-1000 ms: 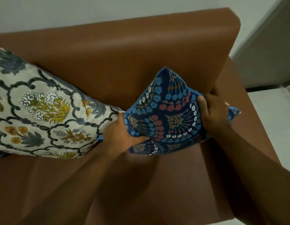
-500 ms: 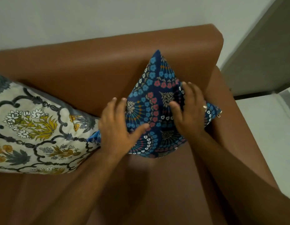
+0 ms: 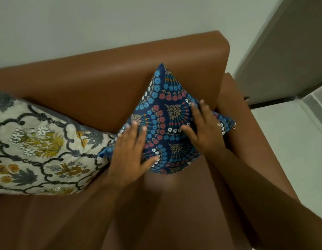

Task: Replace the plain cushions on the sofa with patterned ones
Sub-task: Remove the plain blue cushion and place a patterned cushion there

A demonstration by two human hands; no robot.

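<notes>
A blue patterned cushion (image 3: 163, 112) with red, blue and white flowers stands on one corner against the backrest of the brown sofa (image 3: 120, 76), near its right arm. My left hand (image 3: 131, 152) lies flat on the cushion's lower left side, fingers spread. My right hand (image 3: 203, 130) rests flat on its right side, fingers apart. Neither hand grips the fabric. A cream cushion (image 3: 37, 148) with grey and yellow flowers leans on the backrest to the left, touching the blue one's left corner.
The sofa's right armrest (image 3: 243, 134) runs beside the blue cushion. A pale wall (image 3: 120, 20) is behind the sofa. A grey door or panel (image 3: 286, 51) and light floor (image 3: 292, 150) are to the right.
My hands went from gripping the blue cushion's sides to lying flat on its front. The cushion was turned up onto a corner against the backrest.
</notes>
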